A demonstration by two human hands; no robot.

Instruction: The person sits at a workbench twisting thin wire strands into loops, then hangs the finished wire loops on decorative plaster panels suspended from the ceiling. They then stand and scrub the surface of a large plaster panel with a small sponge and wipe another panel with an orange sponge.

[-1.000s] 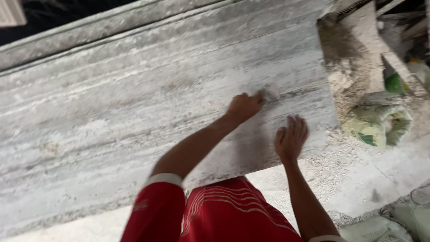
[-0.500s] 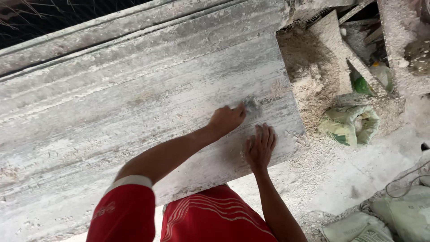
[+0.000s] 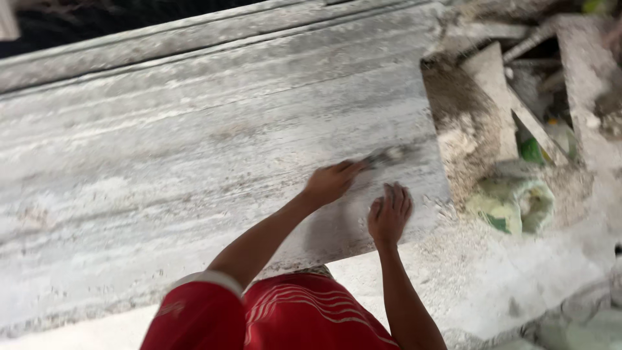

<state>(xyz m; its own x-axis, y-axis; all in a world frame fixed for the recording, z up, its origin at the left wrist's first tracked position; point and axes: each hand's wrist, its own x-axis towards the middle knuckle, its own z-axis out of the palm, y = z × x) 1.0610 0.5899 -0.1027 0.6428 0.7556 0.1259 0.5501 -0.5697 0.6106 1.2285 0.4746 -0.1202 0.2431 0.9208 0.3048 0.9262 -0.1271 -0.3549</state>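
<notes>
Now the left hand (image 3: pixel 332 183) is closed on a small dark tool (image 3: pixel 387 156), blurred and hard to make out, perhaps a brush or scraper, whose tip lies on the large grey-white streaked stone slab (image 3: pixel 194 162) near its right end. Half a second back that hand sat lower, nearer the slab's corner; it has since pushed up and to the right, so a stroke across the dusty surface looks under way. The right hand (image 3: pixel 389 215) rests flat on the slab just beside it, fingers spread, holding nothing. Rubble and a green-and-white sack (image 3: pixel 512 206) lie on the floor beyond the slab's edge.
</notes>
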